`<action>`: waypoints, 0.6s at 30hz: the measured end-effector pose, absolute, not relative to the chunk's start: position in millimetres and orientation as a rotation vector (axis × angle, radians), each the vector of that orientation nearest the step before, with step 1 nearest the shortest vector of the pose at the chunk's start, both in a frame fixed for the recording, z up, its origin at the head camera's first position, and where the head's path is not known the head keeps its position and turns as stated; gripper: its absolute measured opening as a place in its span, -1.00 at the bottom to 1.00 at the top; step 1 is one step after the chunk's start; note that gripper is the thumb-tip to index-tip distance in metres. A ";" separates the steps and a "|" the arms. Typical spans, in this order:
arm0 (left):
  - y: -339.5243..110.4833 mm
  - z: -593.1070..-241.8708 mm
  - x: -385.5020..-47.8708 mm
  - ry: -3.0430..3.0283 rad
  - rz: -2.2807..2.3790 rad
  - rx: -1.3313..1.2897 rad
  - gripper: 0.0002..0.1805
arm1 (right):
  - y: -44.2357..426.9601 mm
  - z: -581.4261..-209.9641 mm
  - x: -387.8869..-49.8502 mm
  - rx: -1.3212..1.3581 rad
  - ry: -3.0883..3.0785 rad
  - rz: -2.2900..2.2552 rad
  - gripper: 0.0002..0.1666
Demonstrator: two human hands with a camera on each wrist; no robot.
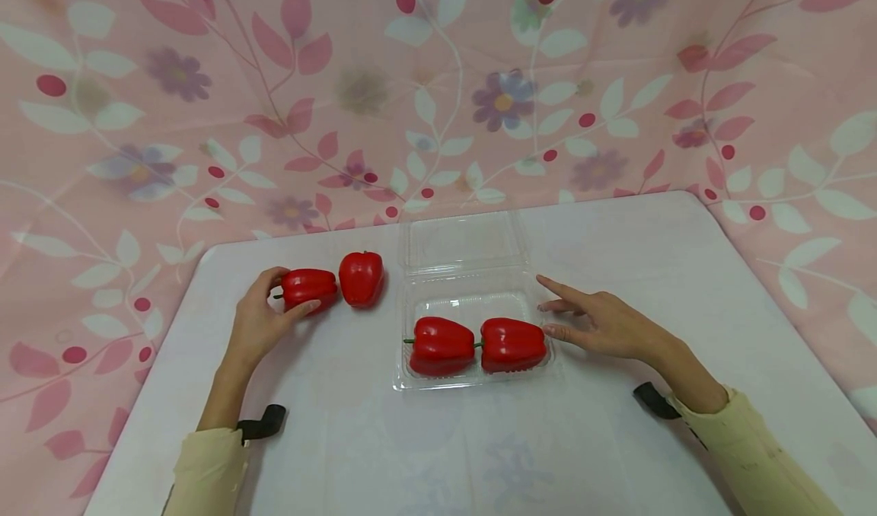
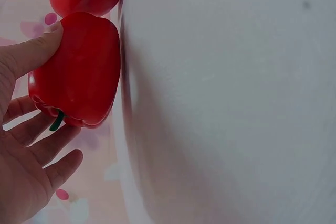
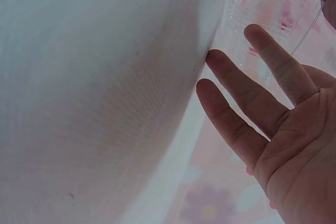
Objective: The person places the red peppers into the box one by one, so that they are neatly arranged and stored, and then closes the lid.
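Note:
At the left of the table, my left hand grips a red bell pepper lying on its side, its green stem toward the palm. In the left wrist view the thumb presses one side of this pepper and fingers reach round its stem end. Right beside it is another red bell pepper. Two more bell peppers, a left one and a right one, lie in the front half of a clear plastic clamshell box. My right hand is at the box's right side, fingers extended, holding nothing.
The box's clear lid is folded back toward the rear edge of the white table. A pink floral cloth hangs behind the table. Dark wrist-mounted devices sit at the left cuff and right cuff.

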State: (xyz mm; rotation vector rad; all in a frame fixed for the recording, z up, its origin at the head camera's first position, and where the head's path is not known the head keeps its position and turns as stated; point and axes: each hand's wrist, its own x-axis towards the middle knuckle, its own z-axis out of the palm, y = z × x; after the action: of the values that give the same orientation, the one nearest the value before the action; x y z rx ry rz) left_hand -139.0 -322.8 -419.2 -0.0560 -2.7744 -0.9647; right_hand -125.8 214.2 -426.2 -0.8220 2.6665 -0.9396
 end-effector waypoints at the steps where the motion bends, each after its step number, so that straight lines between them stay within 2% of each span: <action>1: -322.6 -418.6 -138.7 -2.771 -0.963 -0.057 -0.20 | 214.2 -426.1 -125.8 -0.821 2.667 -0.940 -0.05; 18: -309.1 -390.9 -124.6 -2.675 -0.905 -0.098 -0.22 | 214.5 -425.7 -126.0 -0.841 2.674 -0.933 -0.06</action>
State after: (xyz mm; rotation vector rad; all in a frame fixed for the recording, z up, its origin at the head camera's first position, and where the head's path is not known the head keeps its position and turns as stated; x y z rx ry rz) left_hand -124.6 -309.1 -390.9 -0.0984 -2.6747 -0.9049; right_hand -126.0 214.5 -425.7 -0.8411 2.6743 -0.9327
